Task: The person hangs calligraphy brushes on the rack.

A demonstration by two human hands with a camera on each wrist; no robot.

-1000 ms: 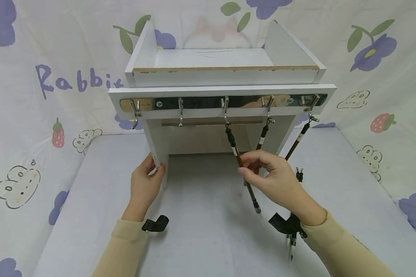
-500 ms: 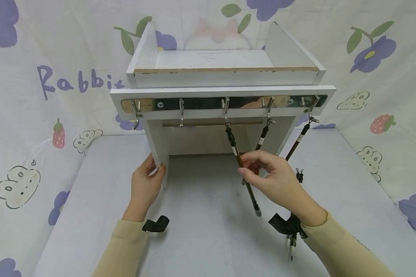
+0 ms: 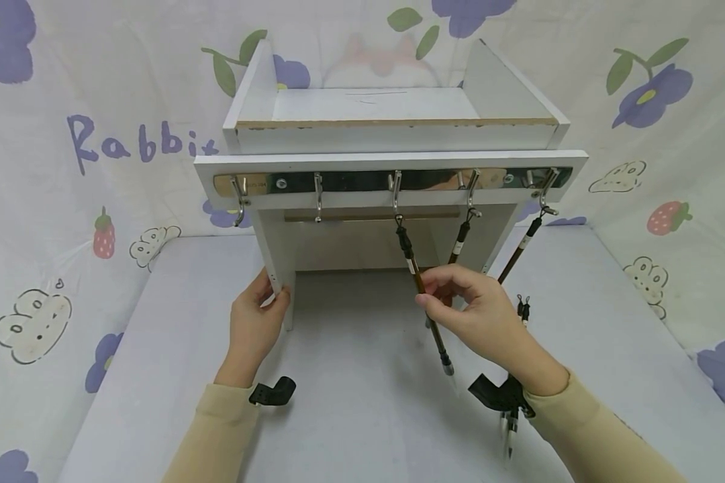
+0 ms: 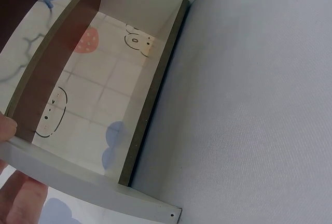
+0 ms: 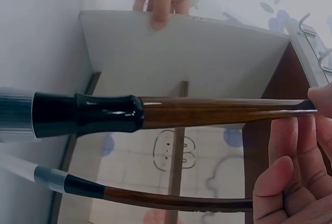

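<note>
A white rack [image 3: 338,139] carries a metal strip with several hooks along its front. From its middle hook a calligraphy brush [image 3: 438,341] hangs by a loop, slanting down to the right with its tip low. My right hand [image 3: 480,312] pinches that brush's brown handle between thumb and fingers, as the right wrist view also shows. Two other brushes hang from the hooks to the right: one brush [image 3: 459,241] partly behind my right hand, another brush [image 3: 519,249] at the end hook. My left hand [image 3: 255,325] grips the edge of the rack's left side panel [image 3: 278,255].
Two more brushes [image 3: 510,422] lie on the white table [image 3: 350,416], partly hidden under my right forearm. The two left hooks [image 3: 318,198] hold nothing. A patterned cloth [image 3: 36,221] hangs behind and at both sides.
</note>
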